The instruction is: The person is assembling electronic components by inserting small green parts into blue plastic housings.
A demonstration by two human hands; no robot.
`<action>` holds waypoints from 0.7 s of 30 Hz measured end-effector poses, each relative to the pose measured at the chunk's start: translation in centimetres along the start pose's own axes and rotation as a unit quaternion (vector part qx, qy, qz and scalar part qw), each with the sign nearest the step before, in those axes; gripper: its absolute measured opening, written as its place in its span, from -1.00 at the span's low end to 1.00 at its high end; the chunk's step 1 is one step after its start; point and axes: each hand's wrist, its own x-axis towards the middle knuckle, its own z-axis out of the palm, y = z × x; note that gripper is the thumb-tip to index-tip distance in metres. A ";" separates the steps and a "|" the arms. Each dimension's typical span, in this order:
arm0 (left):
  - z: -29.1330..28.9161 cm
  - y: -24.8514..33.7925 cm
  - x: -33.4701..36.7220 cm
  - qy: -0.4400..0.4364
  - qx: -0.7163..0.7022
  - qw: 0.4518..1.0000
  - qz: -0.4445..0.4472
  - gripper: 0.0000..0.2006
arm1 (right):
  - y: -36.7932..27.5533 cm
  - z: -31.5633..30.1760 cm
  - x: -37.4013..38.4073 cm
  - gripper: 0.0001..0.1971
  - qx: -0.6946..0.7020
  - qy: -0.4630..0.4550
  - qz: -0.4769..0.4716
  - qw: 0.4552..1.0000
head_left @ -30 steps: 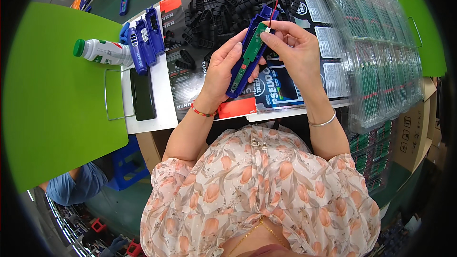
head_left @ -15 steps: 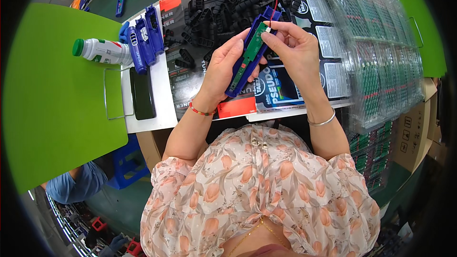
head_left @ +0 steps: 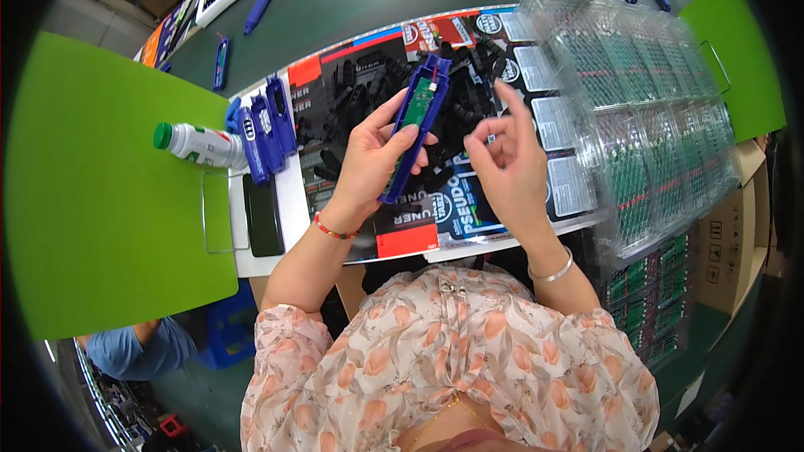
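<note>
My left hand [head_left: 366,161] is closed around a long blue plastic housing half [head_left: 438,74], tilted with its top end pointing away from me. A narrow green circuit board [head_left: 421,100] lies in its channel, and my left thumb rests on the board. Near the board's far end are a small white connector and a short red wire. My right hand [head_left: 517,169] hovers to the right of the housing, apart from it, index finger stretched out and the other fingers curled. Nothing shows in it. Behind and below the hands lie many black plastic parts [head_left: 368,75], piled on a printed mat [head_left: 310,109].
At left, several blue housing parts [head_left: 266,138] lie by a white bottle with a green cap [head_left: 201,144] and a dark phone [head_left: 264,218]. Clear plastic trays of circuit boards [head_left: 628,125] are stacked at right. Green panels [head_left: 109,184] flank the bench; a cardboard box [head_left: 727,243] stands lower right.
My right hand has let go of the board's far end and moved right and down. My left hand, with the housing, sits lower and further left in view; the housing is more upright.
</note>
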 end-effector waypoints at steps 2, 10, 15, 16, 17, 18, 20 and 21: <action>-0.1 1.0 0.9 -0.001 0.006 1.000 0.006 -0.45 | -0.7 -1.6 -1.2 -0.43 -0.046 -0.010 -0.006 0.999; -1.1 1.9 -0.5 0.133 -0.015 0.990 0.049 -0.48 | -3.0 -12.0 -6.3 -0.71 -0.216 0.135 -0.160 0.954; -4.4 2.9 -0.4 0.201 0.011 0.976 0.085 -0.58 | -2.1 -21.3 -6.5 -0.75 -0.394 0.362 -0.071 0.842; -5.7 4.0 1.9 0.178 0.074 0.978 0.078 -0.55 | -1.4 -23.1 -6.3 -0.72 -0.395 0.403 -0.020 0.825; -6.8 5.0 4.7 0.166 0.102 0.977 0.085 -0.54 | -0.1 -24.8 -6.3 -0.67 -0.420 0.411 -0.014 0.809; -7.3 5.9 8.4 0.149 0.129 0.976 0.093 -0.52 | 1.7 -26.7 -6.4 -0.62 -0.448 0.422 -0.007 0.788; -8.4 7.0 16.0 0.194 0.155 0.967 0.065 -0.51 | 3.9 -28.8 -7.3 -0.50 -0.446 0.447 0.039 0.774; -10.1 7.4 19.9 0.193 0.170 0.963 0.079 -0.51 | 5.0 -29.6 -7.5 -0.44 -0.411 0.462 0.070 0.783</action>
